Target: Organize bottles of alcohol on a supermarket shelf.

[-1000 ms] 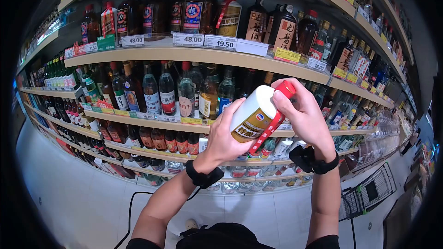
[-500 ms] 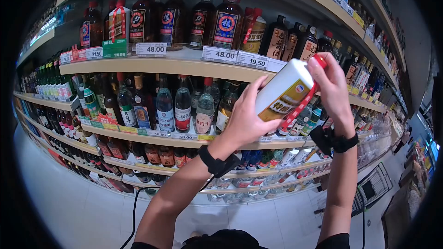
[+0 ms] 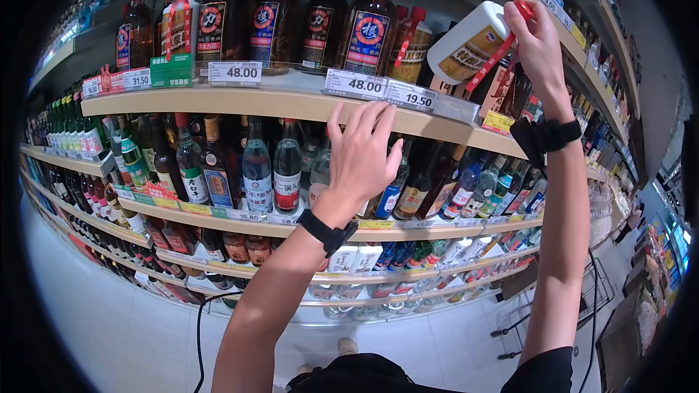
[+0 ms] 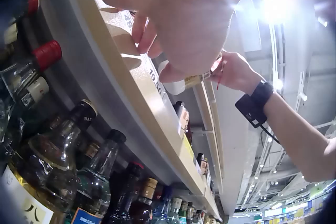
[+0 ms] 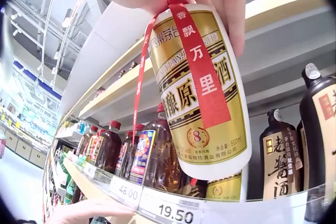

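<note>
A white liquor bottle [image 3: 470, 47] with a gold label, red cap and red ribbon hangs tilted in front of the upper shelf. My right hand [image 3: 539, 47] grips it by the cap and neck. In the right wrist view the bottle [image 5: 210, 129] shows its label, with ribbon ends hanging over it. A matching gold-labelled bottle [image 5: 224, 188] stands on the shelf behind its base. My left hand [image 3: 364, 153] holds nothing; its spread fingers reach up to the shelf front [image 3: 291, 102], right at the price tags [image 3: 357, 85].
Dark bottles with red caps [image 3: 366, 33] fill the upper shelf to the left. Black bottles with tan labels [image 5: 281, 155] stand to the right. Clear and coloured bottles [image 3: 257, 175] line the shelf below. A shopping cart [image 3: 513, 327] is on the floor at the right.
My left hand has let go of the bottle and moved left to the shelf edge. My right hand has lifted the bottle up toward the upper shelf.
</note>
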Action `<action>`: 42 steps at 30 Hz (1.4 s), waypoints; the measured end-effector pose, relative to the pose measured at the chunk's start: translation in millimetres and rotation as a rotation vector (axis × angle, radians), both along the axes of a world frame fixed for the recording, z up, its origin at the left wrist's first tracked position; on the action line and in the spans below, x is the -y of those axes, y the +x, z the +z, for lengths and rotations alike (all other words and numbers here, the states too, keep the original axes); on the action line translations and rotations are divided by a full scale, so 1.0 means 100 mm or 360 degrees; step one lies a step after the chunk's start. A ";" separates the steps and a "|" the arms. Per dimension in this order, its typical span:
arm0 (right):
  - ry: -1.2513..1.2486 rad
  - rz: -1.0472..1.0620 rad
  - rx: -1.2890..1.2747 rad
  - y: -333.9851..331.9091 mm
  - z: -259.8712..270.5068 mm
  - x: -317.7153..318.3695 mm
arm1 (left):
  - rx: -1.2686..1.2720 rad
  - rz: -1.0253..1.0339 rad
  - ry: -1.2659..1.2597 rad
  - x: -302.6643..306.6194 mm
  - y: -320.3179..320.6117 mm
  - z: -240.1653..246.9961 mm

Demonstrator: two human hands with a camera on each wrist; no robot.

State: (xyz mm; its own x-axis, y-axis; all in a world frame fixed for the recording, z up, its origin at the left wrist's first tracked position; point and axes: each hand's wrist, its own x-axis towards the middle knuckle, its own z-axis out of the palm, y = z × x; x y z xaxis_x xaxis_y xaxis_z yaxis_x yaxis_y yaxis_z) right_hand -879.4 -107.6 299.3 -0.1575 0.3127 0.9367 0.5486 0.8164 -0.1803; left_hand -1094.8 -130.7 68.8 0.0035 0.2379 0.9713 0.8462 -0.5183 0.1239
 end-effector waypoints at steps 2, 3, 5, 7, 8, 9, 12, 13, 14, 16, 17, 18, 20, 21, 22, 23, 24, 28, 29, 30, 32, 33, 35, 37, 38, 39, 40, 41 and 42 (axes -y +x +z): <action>-0.0122 -0.0066 0.0044 -0.01 0.06 -0.15 | -0.0037 0.0057 0.0009 -0.03 0.05 -0.03; -0.0104 0.0035 0.0037 -0.05 0.06 -0.27 | -0.0063 0.0082 0.0021 -0.06 0.08 -0.06; -0.0173 -0.0034 0.0154 -0.04 0.08 -0.43 | -0.0063 0.0101 0.0038 -0.13 0.12 -0.07; -0.0304 -0.0074 0.0233 -0.07 0.10 -0.58 | 0.0004 0.0095 0.0057 -0.15 0.15 -0.03; -0.0355 -0.0070 0.0252 -0.08 0.10 -0.65 | 0.0021 0.0095 0.0076 -0.17 0.16 0.00; -0.0407 -0.0064 0.0272 -0.13 0.09 -0.68 | 0.0034 0.0096 0.0088 -0.18 0.17 0.00; -0.0465 -0.0138 0.0379 -0.20 0.08 -0.71 | 0.0063 0.0097 0.0114 -0.23 0.18 -0.01; -0.0455 -0.0163 0.0391 -0.23 0.07 -0.72 | 0.0070 0.0094 0.0121 -0.25 0.16 0.00; -0.0449 -0.0190 0.0404 -0.26 0.05 -0.74 | 0.0077 0.0090 0.0123 -0.27 0.15 -0.01; -0.0467 -0.0216 0.0445 -0.30 0.04 -0.78 | 0.0077 0.0105 0.0145 -0.28 0.16 -0.02; -0.0499 -0.0193 0.0434 -0.32 0.03 -0.79 | 0.0079 0.0113 0.0157 -0.28 0.16 -0.02; -0.0530 -0.0170 0.0425 -0.36 0.01 -0.78 | 0.0089 0.0109 0.0163 -0.29 0.16 -0.02; -0.0566 -0.0147 0.0431 -0.39 -0.01 -0.81 | 0.0112 0.0104 0.0173 -0.29 0.17 -0.01; -0.0569 -0.0146 0.0448 -0.41 -0.01 -0.85 | 0.0121 0.0107 0.0172 -0.30 0.17 -0.02; -0.0572 -0.0144 0.0461 -0.43 0.00 -0.89 | 0.0126 0.0109 0.0173 -0.30 0.18 -0.01; -0.0572 -0.0158 0.0486 -0.45 0.01 -0.93 | 0.0124 0.0114 0.0171 -0.31 0.17 -0.01; -0.0576 -0.0172 0.0516 -0.48 0.01 -0.94 | 0.0116 0.0118 0.0173 -0.32 0.15 -0.02; -0.0660 -0.0215 0.0604 -0.51 0.05 -0.98 | 0.0108 0.0101 0.0179 -0.32 0.15 -0.02; -0.0697 -0.0189 0.0624 -0.51 0.06 -0.98 | 0.0106 0.0099 0.0178 -0.32 0.14 -0.02; -0.0719 -0.0174 0.0629 -0.51 0.06 -0.98 | 0.0108 0.0096 0.0170 -0.32 0.14 -0.02; -0.0753 -0.0145 0.0634 -0.52 0.06 -0.95 | 0.0111 0.0089 0.0164 -0.31 0.14 -0.02; -0.0710 -0.0161 0.0632 -0.51 0.05 -0.96 | 0.0112 0.0089 0.0170 -0.32 0.14 -0.01; -0.0635 -0.0192 0.0632 -0.49 0.01 -0.98 | 0.0116 0.0089 0.0171 -0.32 0.15 -0.02; -0.0662 -0.0106 0.0569 -0.47 -0.05 -0.91 | 0.0115 0.0081 0.0170 -0.33 0.15 -0.03; -0.0677 -0.0062 0.0537 -0.46 -0.07 -0.88 | 0.0113 0.0078 0.0168 -0.33 0.14 -0.03; -0.0632 -0.0059 0.0495 -0.43 -0.08 -0.88 | 0.0112 0.0074 0.0173 -0.33 0.14 -0.03; -0.0594 -0.0055 0.0450 -0.39 -0.12 -0.89 | 0.0106 0.0069 0.0171 -0.34 0.14 -0.03; -0.0555 -0.0047 0.0407 -0.37 -0.15 -0.89 | 0.0102 0.0068 0.0169 -0.33 0.13 -0.03; -0.0616 -0.0136 0.0419 -0.41 -0.15 -0.79 | 0.0101 0.0064 0.0170 -0.34 0.13 -0.03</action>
State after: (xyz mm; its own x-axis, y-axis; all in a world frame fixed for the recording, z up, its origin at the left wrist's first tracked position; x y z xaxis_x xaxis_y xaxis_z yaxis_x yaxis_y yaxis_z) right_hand -920.8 -28.6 284.4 -0.3320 0.6533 0.6804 0.6789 0.6663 -0.3085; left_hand -1081.9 -97.2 65.3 -0.0663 0.1317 0.9891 0.8586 -0.4974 0.1238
